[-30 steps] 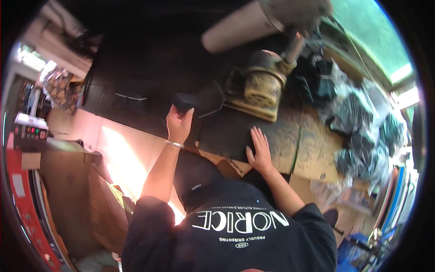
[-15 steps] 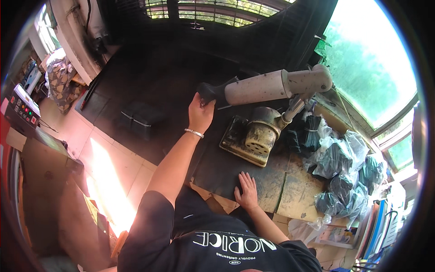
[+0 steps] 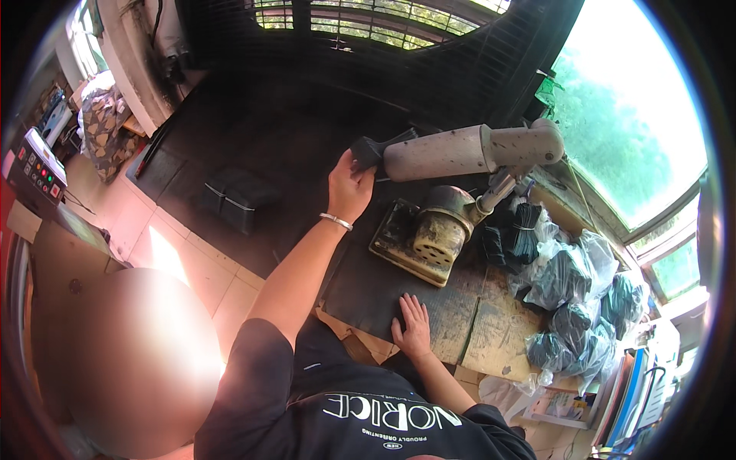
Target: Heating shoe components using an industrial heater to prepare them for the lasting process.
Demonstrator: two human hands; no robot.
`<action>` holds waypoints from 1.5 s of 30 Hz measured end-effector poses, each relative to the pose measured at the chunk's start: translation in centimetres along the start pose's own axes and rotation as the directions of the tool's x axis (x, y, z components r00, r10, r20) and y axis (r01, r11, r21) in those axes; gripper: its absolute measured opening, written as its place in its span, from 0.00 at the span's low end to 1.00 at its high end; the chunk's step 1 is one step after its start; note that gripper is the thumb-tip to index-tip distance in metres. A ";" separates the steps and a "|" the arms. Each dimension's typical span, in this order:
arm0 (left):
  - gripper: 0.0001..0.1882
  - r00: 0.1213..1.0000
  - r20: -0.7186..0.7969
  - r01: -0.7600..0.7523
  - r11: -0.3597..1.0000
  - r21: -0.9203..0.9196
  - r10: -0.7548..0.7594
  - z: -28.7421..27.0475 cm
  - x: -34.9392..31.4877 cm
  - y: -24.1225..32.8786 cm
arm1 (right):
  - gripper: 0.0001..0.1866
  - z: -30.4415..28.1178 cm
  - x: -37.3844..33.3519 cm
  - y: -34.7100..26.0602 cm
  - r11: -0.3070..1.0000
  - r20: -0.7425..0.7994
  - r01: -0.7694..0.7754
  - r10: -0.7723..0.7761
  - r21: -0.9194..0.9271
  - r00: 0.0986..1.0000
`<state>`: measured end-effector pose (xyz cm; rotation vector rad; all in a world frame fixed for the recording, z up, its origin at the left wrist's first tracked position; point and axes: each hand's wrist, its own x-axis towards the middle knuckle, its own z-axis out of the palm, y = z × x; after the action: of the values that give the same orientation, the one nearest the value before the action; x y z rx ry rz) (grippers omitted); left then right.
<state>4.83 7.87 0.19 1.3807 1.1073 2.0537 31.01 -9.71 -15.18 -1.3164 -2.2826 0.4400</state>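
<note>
My left hand [image 3: 349, 186] is raised over the dark worktable, fingers closed round a small black bundle [image 3: 368, 153]. That bundle meets the open end of a grey cylinder [image 3: 437, 153] on a jointed stand; whether it enters the cylinder I cannot tell. Below the cylinder is a grimy yellowish motor-like housing [image 3: 438, 239] on a flat base. Flat on the near part of the table lies my right hand [image 3: 415, 330], fingers stretched out and holding nothing. A larger black bundle [image 3: 239, 198] with pale ties rests on the table left of my left hand.
Clear plastic bags [image 3: 563, 272] of dark bundles are piled at the right, beside a loose tied black bundle [image 3: 523, 228]. A bright window [image 3: 629, 115] stands behind them. Across the far side is a dark grille [image 3: 368, 69]. A control box [image 3: 38, 172] with lit buttons is at the far left.
My left hand and the black bundle have shifted slightly right, closer to the cylinder. The bundle's angle has changed. A blurred round patch now covers the lower left. My right hand stays put.
</note>
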 end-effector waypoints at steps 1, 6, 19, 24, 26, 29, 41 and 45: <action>0.16 1.000 -0.003 -0.006 1.000 -0.013 0.006 -0.1 -0.1 0.2 | 0.30 0.0 0.0 0.0 1.000 0.002 0.002 -0.002 -0.003 1.000; 0.16 1.000 0.002 -0.015 0.999 0.042 0.015 -0.8 -0.2 1.0 | 0.30 0.1 -0.1 0.1 1.000 0.000 0.004 -0.004 0.003 1.000; 0.16 0.999 0.006 0.053 0.999 -0.009 -0.053 -3.4 -0.8 3.1 | 0.30 0.2 -0.1 0.1 1.000 -0.006 0.004 -0.004 -0.015 1.000; 0.16 0.998 0.010 0.060 0.998 -0.007 -0.060 -4.5 -1.2 3.5 | 0.30 0.2 -0.2 0.2 1.000 -0.004 0.007 -0.007 -0.015 1.000; 0.16 0.998 0.012 0.055 0.998 -0.014 -0.054 -4.8 -1.4 3.7 | 0.30 0.2 -0.2 0.2 1.000 -0.003 0.008 -0.008 -0.016 1.000; 0.16 0.997 0.009 0.076 0.997 -0.017 -0.076 -5.2 -1.7 4.1 | 0.30 0.1 -0.2 0.2 1.000 0.001 0.004 -0.004 -0.015 1.000; 0.15 0.995 0.040 0.094 0.995 0.021 -0.094 -4.9 -1.7 3.3 | 0.30 0.1 -0.1 0.2 1.000 0.003 -0.001 0.001 -0.012 1.000; 0.15 0.995 0.038 0.095 0.995 0.021 -0.096 -3.6 -1.2 2.6 | 0.30 0.0 -0.1 0.1 1.000 0.005 -0.006 0.006 -0.005 1.000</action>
<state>2.27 4.05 0.94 1.3447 1.1568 1.9453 31.09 -9.74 -15.27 -1.3261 -2.2854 0.4405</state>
